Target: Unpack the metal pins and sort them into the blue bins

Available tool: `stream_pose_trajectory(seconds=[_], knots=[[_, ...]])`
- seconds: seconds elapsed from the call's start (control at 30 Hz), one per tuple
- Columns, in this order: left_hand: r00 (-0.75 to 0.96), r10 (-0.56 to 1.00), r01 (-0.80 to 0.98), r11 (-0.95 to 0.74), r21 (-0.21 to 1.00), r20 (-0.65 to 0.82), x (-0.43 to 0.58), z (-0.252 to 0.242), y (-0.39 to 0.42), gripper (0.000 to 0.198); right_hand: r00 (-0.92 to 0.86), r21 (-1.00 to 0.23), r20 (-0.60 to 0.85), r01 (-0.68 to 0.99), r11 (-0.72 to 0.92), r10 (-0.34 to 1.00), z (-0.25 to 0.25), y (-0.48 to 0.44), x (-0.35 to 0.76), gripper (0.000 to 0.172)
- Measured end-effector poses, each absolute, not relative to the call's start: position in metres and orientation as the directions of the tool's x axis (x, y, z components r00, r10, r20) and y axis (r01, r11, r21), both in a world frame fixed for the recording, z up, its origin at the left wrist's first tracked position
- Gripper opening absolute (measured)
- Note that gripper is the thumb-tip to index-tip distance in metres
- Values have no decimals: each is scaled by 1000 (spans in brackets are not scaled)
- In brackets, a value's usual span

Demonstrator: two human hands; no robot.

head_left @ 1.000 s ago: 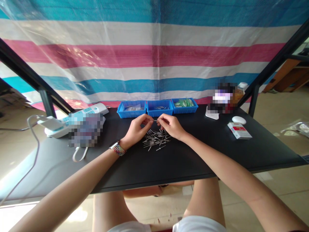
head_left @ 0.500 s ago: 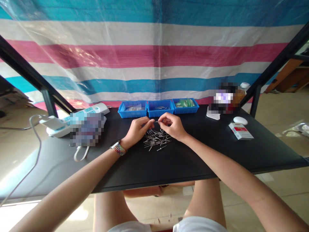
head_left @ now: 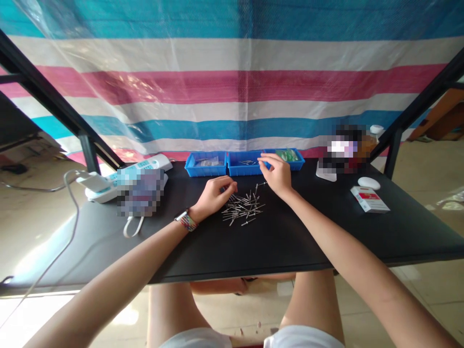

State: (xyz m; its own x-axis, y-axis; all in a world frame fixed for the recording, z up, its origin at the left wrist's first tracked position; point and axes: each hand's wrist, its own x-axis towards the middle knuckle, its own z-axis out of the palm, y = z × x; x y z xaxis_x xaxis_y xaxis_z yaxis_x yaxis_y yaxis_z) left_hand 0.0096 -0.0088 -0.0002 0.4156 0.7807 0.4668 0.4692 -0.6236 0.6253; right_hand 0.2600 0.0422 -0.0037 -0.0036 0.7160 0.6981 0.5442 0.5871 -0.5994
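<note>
A loose pile of silver blind rivets (head_left: pixel 242 209) lies on the black table in front of me. My left hand (head_left: pixel 216 194) is at the pile's left edge, its fingers curled against the thumb; whatever they pinch is hidden. My right hand (head_left: pixel 277 175) hovers by the right side of the middle blue bin (head_left: pixel 242 170), thumb and forefinger apart with nothing visible between them. Inside that bin lie a few thin metal pieces (head_left: pixel 248 162). A couple of rivets (head_left: pixel 260 185) lie just below my right hand, off the main pile.
The left blue bin (head_left: pixel 206 171) holds a clear plastic bag, the right one (head_left: pixel 299 165) green packets. A power strip (head_left: pixel 159 164) with a charger and cable is on the left. On the right are a red-and-white box (head_left: pixel 369 199), a white oval object (head_left: pixel 369 183) and a bottle (head_left: pixel 375 137).
My right hand has parted from my left and moved up and right to the middle bin, its fingers opening. The thin piece between my hands no longer shows. The view has shifted slightly.
</note>
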Motion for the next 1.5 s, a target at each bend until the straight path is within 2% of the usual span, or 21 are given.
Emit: stream_pose_trajectory(seconds=[0.07,0.2,0.33,0.43,0.57,0.7,0.77,0.93,1.1,1.5], knots=[[417,780,472,-624,623,466,9,0,-8,42,-61,-592,677,547,592,734,-5,43,269,18],[451,766,469,-641,608,459,9,-1,-7,40,-387,-602,493,495,627,779,-7,40,284,12],[469,762,475,-644,600,447,9,0,-7,41,-535,-517,370,560,647,759,-9,38,288,24],[468,767,483,-638,600,440,9,0,-8,41,-536,-469,356,606,643,765,-9,36,287,17],[467,766,479,-639,601,442,9,-1,-7,40,-532,-506,371,571,646,761,-6,36,287,9],[417,780,459,-624,633,466,9,-5,-5,27,-467,-677,377,451,582,800,-7,39,286,4],[375,791,448,-611,652,484,10,-7,-4,21,-407,-786,354,359,504,842,-8,39,282,12],[328,788,434,-615,658,520,11,-10,-3,31,-394,-916,298,139,377,870,-8,29,262,28],[378,758,431,-652,624,531,11,-8,-4,21,-443,-957,240,43,288,864,-9,18,249,25],[359,785,475,-620,625,505,11,-6,-4,36,-365,-947,266,73,313,892,-11,11,241,25]])
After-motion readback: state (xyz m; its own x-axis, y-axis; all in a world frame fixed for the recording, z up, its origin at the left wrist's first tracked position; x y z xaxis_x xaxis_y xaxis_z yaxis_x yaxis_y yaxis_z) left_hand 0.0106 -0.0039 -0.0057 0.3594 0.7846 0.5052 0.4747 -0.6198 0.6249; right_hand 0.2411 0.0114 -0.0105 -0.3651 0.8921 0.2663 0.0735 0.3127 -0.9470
